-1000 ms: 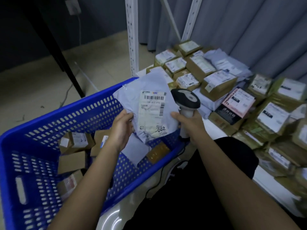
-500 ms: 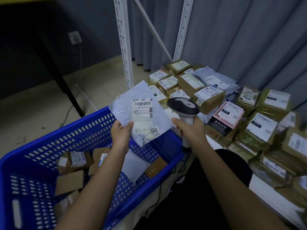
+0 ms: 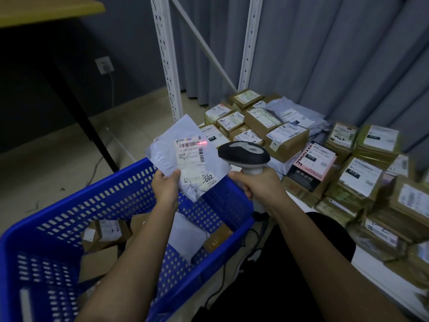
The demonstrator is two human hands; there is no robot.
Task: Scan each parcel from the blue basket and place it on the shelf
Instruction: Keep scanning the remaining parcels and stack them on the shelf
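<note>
The left hand (image 3: pixel 166 187) is pinching a grey parcel (image 3: pixel 185 156) while the right hand (image 3: pixel 257 184) is gripping the scanner (image 3: pixel 243 153), casting red light on its barcode. Scanning is underway; shelving on the shelf (image 3: pixel 371 259) likely follows.

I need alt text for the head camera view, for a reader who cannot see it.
A left hand holds a grey mailer over a blue basket while the right hand aims a scanner, its red light on the barcode. Labelled parcels cover the shelf.
</note>
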